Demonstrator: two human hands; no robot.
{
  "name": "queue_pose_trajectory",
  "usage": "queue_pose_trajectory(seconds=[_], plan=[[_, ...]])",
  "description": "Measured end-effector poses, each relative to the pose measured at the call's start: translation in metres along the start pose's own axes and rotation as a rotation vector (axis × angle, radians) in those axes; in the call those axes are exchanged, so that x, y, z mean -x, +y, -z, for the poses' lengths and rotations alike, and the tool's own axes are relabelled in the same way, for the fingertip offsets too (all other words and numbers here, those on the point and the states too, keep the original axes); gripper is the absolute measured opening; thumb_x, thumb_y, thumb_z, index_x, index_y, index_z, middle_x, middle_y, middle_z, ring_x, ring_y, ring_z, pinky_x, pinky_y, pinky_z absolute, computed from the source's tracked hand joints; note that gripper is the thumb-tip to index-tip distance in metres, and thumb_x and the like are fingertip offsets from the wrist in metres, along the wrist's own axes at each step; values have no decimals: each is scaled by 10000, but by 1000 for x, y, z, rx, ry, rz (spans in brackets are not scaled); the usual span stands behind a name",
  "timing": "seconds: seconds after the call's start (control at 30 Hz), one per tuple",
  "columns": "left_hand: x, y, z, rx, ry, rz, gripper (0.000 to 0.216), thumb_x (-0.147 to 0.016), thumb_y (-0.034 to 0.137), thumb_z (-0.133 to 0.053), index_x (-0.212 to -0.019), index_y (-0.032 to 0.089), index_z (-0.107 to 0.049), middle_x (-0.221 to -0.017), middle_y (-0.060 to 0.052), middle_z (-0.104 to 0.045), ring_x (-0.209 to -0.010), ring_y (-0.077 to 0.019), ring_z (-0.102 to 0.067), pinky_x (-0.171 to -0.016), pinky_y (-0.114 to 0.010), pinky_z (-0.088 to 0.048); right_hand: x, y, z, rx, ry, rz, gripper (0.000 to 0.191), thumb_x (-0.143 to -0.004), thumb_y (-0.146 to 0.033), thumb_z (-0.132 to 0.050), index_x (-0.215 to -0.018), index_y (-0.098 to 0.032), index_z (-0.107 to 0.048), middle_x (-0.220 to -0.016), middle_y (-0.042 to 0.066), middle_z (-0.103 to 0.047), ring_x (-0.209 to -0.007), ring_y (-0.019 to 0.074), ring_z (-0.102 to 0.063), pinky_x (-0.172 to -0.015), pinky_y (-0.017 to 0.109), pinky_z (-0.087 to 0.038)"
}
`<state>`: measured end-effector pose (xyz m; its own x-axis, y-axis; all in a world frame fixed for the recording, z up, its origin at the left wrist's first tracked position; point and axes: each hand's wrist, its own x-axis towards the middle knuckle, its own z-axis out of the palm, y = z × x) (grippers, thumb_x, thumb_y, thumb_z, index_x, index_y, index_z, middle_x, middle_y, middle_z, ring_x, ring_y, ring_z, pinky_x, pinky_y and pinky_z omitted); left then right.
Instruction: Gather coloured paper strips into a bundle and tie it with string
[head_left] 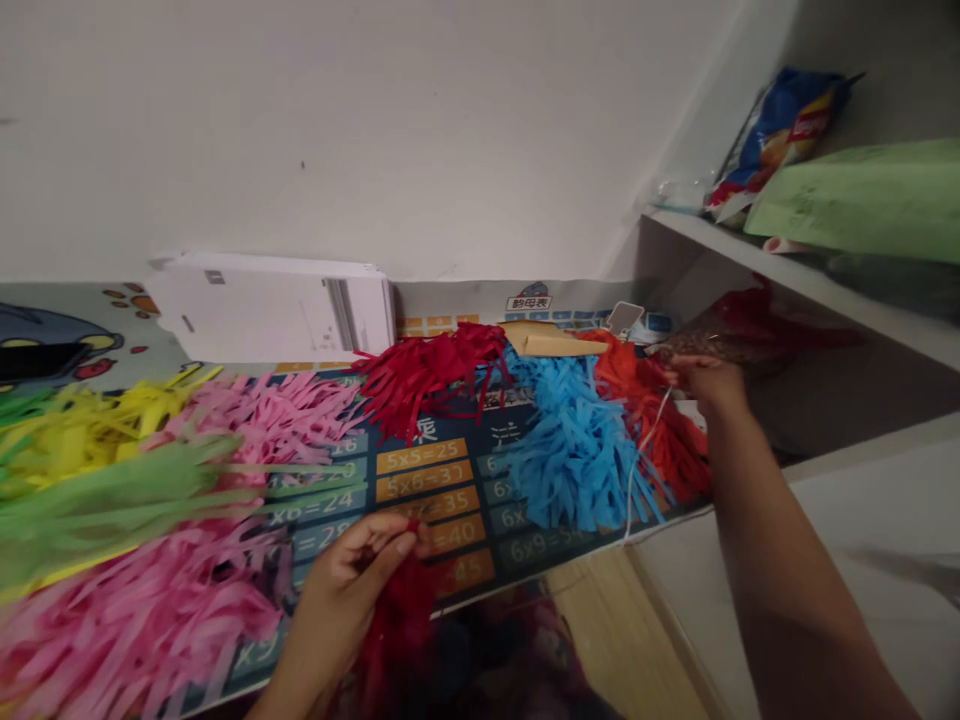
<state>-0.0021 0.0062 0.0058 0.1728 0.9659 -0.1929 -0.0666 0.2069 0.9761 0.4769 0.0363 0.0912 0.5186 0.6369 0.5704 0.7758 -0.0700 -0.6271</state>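
Note:
My left hand (367,565) is closed near the table's front edge, pinching the top of a dark red paper tassel (405,620) whose strips hang down, blurred. Out to the right, my right hand (705,380) has its fingertips closed on a thin white string (636,465) that droops over the table edge. Close to that hand lie orange-red tassels (660,420) and a bunch of blue tassels (574,440). Between my hands, further back, rests a pile of red tassels (435,375).
Pink tassels (135,610), green strips (120,490) and yellow tassels (97,420) cover the left of the table mat (427,485). White boxes (277,305) lean on the wall. A brown paper piece (555,342) lies behind the blue tassels. At right, a shelf (795,280) holds a snack bag (787,135).

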Motion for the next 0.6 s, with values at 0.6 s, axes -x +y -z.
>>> queue_pose_trajectory(seconds=[0.6], plan=[[22, 0, -2, 729, 94, 209, 440, -505, 244, -983, -741, 133, -628, -712, 7, -754, -600, -172, -746, -634, -265, -632, 242, -196, -87, -292, -440, 366, 256, -946, -370, -594, -764, -271, -745, -611, 2, -670, -572, 194, -662, -558, 327, -486]])
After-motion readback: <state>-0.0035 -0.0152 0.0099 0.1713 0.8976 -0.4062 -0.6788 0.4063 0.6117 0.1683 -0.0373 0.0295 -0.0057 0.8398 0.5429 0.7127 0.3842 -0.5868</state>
